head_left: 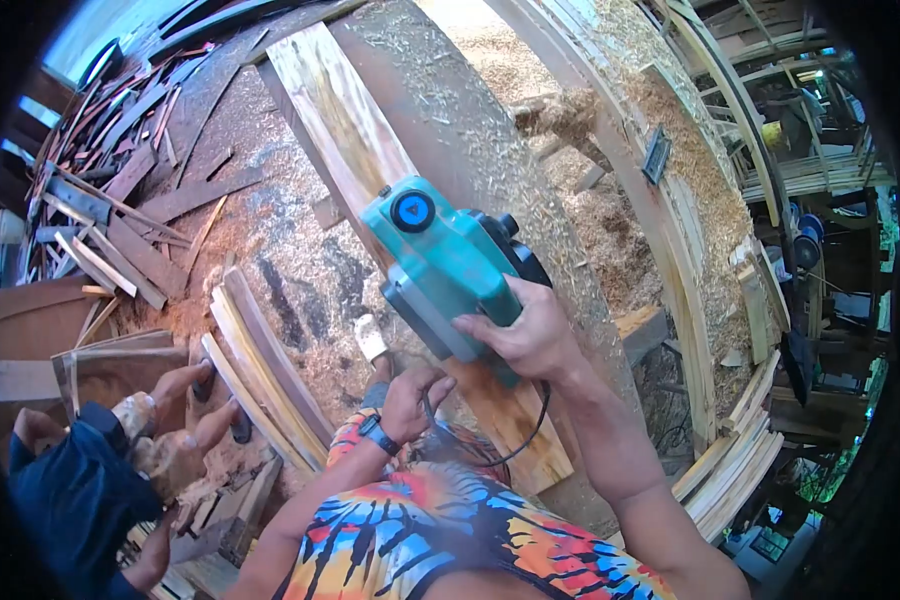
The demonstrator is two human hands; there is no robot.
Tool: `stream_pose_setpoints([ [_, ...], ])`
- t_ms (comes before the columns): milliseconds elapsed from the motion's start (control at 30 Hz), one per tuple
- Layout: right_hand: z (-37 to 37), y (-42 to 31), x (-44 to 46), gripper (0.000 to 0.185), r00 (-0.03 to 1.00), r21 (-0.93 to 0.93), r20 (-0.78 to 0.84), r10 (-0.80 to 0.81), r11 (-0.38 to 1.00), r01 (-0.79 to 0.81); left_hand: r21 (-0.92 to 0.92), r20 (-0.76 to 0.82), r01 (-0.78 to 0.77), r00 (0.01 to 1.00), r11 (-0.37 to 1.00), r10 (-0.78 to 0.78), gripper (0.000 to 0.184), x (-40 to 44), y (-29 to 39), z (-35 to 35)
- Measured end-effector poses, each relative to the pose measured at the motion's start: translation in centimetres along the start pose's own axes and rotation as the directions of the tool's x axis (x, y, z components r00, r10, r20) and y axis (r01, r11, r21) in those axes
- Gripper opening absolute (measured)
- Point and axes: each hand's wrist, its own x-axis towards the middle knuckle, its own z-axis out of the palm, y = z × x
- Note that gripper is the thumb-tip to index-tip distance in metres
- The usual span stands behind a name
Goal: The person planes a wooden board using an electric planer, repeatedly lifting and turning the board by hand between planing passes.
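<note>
My right hand [532, 325] is wrapped round the rear handle of a teal electric planer [440, 250]. The planer rests on a long wooden plank [340, 110], which shows pale, streaked grain ahead of the tool and browner wood behind it. A dark power cord [542, 425] leaves the planer's rear and loops back near my body. My left hand [415, 403], with a watch on its wrist, is closed round part of this cord, close to my shirt. The planer hides the plank's middle and its own underside.
The plank lies on a wide board [440, 90] strewn with shavings. At the lower left another person [90, 460] in dark clothes bends beside curved planks [260, 360]. Scrap wood [130, 120] is piled at the upper left. A long beam [670, 270] runs along the right.
</note>
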Motion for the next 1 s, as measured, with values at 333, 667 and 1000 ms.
stream_pose_setpoints([
  [333,2.3,-4.6,13.6,0.036,0.991,-0.048,-0.013,-0.134,0.99,0.133,-0.011,0.14,0.145,0.98,0.989,-0.142,0.036,4.4,0.0,-3.8],
  [667,4.9,-11.5,33.6,0.036,0.992,-0.002,0.006,-0.128,0.992,0.128,0.06,0.123,0.272,0.953,0.961,-0.277,0.045,3.7,-0.8,-3.0],
  [1000,2.6,-3.9,13.7,0.039,0.893,0.035,-0.127,-0.432,0.898,0.44,0.185,0.596,0.32,0.715,0.929,-0.365,0.075,-6.1,-1.8,-2.8],
])
